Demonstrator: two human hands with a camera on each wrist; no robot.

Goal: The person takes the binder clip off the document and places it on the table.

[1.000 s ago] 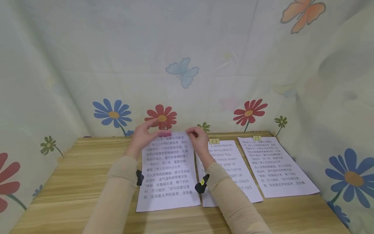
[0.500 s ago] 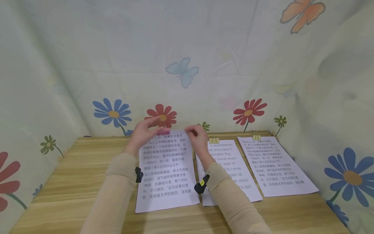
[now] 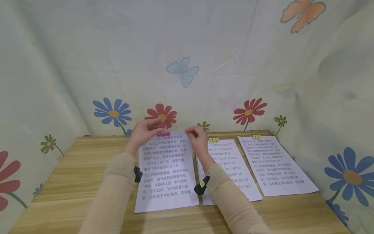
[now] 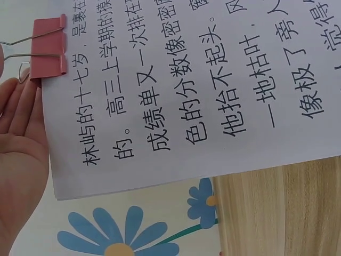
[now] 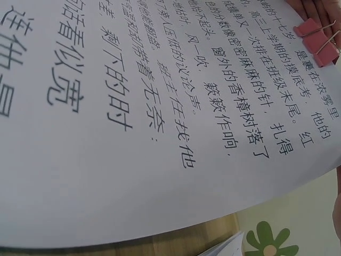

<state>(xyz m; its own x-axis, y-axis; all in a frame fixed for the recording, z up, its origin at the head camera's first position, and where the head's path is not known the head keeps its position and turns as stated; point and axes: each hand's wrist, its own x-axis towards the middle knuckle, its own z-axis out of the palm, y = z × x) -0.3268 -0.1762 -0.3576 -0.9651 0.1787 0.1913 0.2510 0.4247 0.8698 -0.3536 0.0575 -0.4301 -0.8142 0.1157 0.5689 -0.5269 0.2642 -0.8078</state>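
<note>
A pink binder clip (image 3: pixel 164 133) sits on the top edge of a stack of printed sheets (image 3: pixel 168 201), whose upper end is raised off the table. My left hand (image 3: pixel 141 136) holds the clip by its wire handles, fingers behind and thumb in front. The left wrist view shows the pink clip (image 4: pixel 48 48) biting the paper edge, fingers (image 4: pixel 24 109) at its rear handle. At the stack's top right corner, my right hand (image 3: pixel 200 141) pinches the paper. Only a sliver of the right hand (image 5: pixel 337 213) shows in the right wrist view; its fingertips are hidden there.
To the right lie two more printed stacks on the wooden table (image 3: pixel 76 182): an English one (image 3: pixel 233 169) with a gold binder clip (image 3: pixel 214 140), partly under my right arm, and a Chinese one (image 3: pixel 280 169) with another gold clip (image 3: pixel 256 137). A flowered curtain (image 3: pixel 131 81) hangs behind.
The clip and the top of the held stack rose slightly, then dipped a little. The stack's lower edge shifted slightly left. Both hands keep their hold.
</note>
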